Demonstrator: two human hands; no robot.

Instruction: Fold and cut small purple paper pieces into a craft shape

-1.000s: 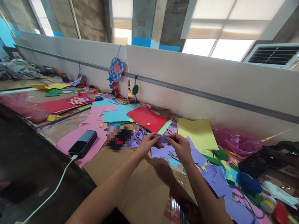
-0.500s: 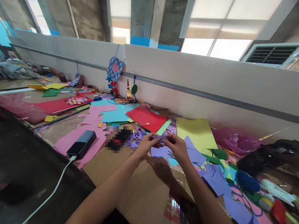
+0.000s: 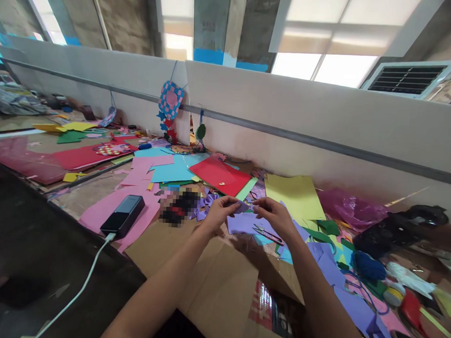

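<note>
Pinched in my left hand (image 3: 223, 209) is a small piece of purple paper (image 3: 242, 207), held above the worktable. Just to its right is my right hand (image 3: 274, 214), with its thumb and fingers closed close together. Whatever is between those fingertips is too small to make out. Below the right hand, a pair of thread snips (image 3: 268, 234) lies on a larger purple sheet (image 3: 241, 224). Crumpled purple scraps (image 3: 207, 202) sit to the left of my left hand.
Brown cardboard (image 3: 219, 284) covers the near surface. A power bank (image 3: 124, 215) with a white cable (image 3: 87, 280) rests on pink paper at the left. Red sheets (image 3: 220, 174) and yellow sheets (image 3: 294, 195) lie behind my hands. Blue yarn (image 3: 369, 266) is at the right.
My hands have moved apart; the right one has drawn back from the purple paper, which stays in the left. The snips show more plainly now. The view has shifted slightly.
</note>
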